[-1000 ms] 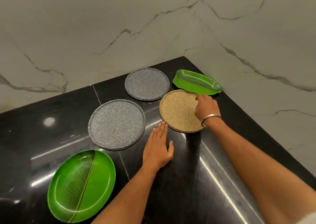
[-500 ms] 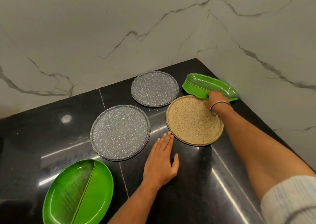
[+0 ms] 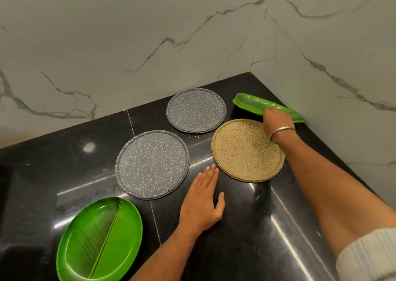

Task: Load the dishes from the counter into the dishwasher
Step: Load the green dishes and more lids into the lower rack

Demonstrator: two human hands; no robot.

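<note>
Right hand reaching to the far corner of the black surface, fingers curled over the near rim of the small green leaf-shaped dish, gripping it. Dish tilted, its far side up, close against the marble wall. Metal bangle on that wrist, pale sleeve at the elbow. Directly under the right wrist and forearm: round tan speckled plate, flat on the surface. Left hand pressed flat on the surface, fingers straight and together, thumb spread, holding nothing; fingertips just short of the tan plate's near edge. Left of that hand, close by: large grey speckled plate. Beyond its fingertips: second grey speckled plate. Near the left forearm, on its left: big green oval leaf-pattern plate.
</note>
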